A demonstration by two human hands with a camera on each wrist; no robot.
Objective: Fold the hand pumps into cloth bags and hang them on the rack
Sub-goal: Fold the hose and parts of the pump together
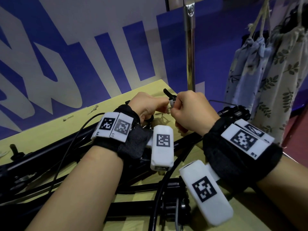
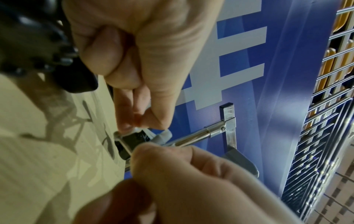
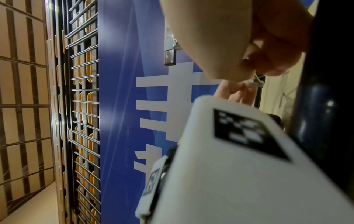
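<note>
Both hands meet over the far part of the yellow-green table (image 1: 150,87). My left hand (image 1: 164,104) and my right hand (image 1: 175,106) pinch a small black and grey nozzle head (image 1: 170,98) between fingertips. In the left wrist view my right hand's (image 2: 139,124) thumb and forefinger pinch the pale part of that nozzle head (image 2: 134,138), while my left hand (image 2: 147,149) pinches it from below. Black hand pumps (image 1: 50,155) with thin black hoses (image 1: 166,172) lie across the table under my wrists. Several cloth bags (image 1: 275,80) hang on the right.
A chrome rack pole (image 1: 190,55) stands just behind the hands. Two small metal needle adapters (image 1: 68,118) (image 1: 93,110) lie on the table at the left. A blue and white banner (image 1: 83,47) closes the back. The table's right edge runs near the hanging bags.
</note>
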